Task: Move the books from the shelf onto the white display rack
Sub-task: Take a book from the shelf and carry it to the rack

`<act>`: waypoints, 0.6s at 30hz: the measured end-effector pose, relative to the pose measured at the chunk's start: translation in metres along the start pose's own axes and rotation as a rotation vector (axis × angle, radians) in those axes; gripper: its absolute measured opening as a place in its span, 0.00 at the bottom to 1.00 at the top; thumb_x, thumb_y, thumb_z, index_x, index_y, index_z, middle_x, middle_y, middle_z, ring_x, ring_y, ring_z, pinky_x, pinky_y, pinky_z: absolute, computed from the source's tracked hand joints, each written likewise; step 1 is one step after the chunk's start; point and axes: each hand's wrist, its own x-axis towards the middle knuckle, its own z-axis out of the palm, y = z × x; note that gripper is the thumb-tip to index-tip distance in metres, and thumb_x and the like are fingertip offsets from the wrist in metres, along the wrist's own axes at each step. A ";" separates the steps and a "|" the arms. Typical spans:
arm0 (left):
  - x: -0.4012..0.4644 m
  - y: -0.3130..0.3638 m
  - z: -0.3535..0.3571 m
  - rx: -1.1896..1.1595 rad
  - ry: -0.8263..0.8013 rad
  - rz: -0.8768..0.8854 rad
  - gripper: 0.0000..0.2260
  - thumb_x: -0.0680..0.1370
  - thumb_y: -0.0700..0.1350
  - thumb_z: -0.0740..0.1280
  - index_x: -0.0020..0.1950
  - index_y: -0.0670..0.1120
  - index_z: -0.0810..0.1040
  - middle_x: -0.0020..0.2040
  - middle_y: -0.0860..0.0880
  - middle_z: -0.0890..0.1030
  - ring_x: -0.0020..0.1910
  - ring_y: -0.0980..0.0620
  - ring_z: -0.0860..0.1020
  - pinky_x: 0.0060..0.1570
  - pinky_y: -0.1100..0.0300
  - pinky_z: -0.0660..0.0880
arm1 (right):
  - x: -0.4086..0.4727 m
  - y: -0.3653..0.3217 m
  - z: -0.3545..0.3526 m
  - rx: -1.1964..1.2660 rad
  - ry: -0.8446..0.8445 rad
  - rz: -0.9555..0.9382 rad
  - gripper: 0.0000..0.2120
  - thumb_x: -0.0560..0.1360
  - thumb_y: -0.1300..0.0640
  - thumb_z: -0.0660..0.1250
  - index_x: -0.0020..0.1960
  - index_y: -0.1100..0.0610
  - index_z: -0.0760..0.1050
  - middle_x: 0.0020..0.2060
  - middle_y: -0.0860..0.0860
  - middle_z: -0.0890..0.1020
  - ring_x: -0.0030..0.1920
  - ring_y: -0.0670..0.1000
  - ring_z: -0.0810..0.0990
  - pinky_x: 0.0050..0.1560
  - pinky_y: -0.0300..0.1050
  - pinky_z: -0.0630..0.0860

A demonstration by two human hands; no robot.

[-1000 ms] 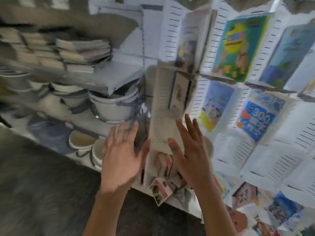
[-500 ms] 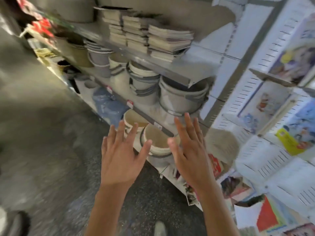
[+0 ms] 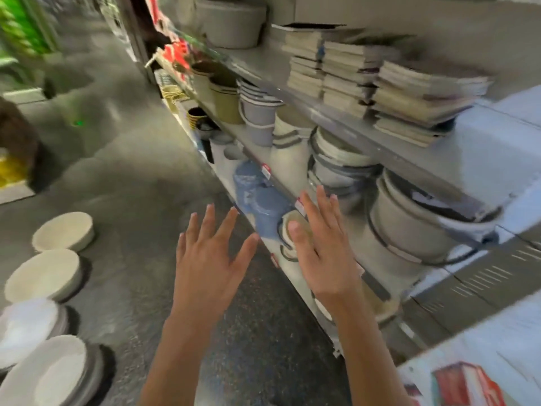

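Observation:
Stacks of books (image 3: 377,83) lie flat on a grey metal shelf (image 3: 486,148) at the upper right, pages facing me. Both my hands are raised in front of me, well below the books and apart from them. My left hand (image 3: 209,256) has its fingers spread and holds nothing. My right hand (image 3: 322,244) is also spread and empty, in front of the lower shelf's edge. Only a corner of the white display rack (image 3: 491,341) shows at the bottom right, with a red-covered book (image 3: 465,385) on it.
Grey and cream buckets (image 3: 409,227) and nested pots (image 3: 260,112) fill the shelf under the books. A blue container (image 3: 257,197) sits low by my right hand. Round cream basins (image 3: 46,273) stand on the dark floor at the left. The aisle floor runs between them.
My view has swung left, away from the white rack with its displayed books and onto the shelf. Both hands stay raised, spread and empty.

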 end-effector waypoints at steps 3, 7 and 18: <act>0.045 -0.015 -0.007 -0.020 0.014 -0.034 0.38 0.73 0.74 0.42 0.80 0.59 0.57 0.82 0.50 0.53 0.81 0.46 0.48 0.76 0.43 0.52 | 0.050 -0.005 0.021 -0.011 -0.007 -0.041 0.37 0.75 0.31 0.43 0.80 0.48 0.55 0.80 0.45 0.49 0.79 0.46 0.42 0.79 0.50 0.45; 0.088 -0.029 -0.010 -0.052 0.020 -0.059 0.38 0.73 0.74 0.42 0.80 0.60 0.57 0.82 0.51 0.52 0.81 0.47 0.47 0.76 0.42 0.53 | 0.101 -0.011 0.046 0.001 -0.023 -0.081 0.37 0.77 0.32 0.44 0.79 0.50 0.57 0.80 0.46 0.52 0.80 0.48 0.44 0.77 0.45 0.44; 0.231 -0.089 -0.001 -0.172 -0.040 0.031 0.39 0.72 0.75 0.43 0.79 0.60 0.58 0.82 0.52 0.52 0.81 0.50 0.47 0.77 0.44 0.52 | 0.216 -0.022 0.115 0.085 0.080 0.032 0.32 0.75 0.33 0.50 0.77 0.43 0.61 0.79 0.41 0.55 0.79 0.43 0.49 0.74 0.33 0.45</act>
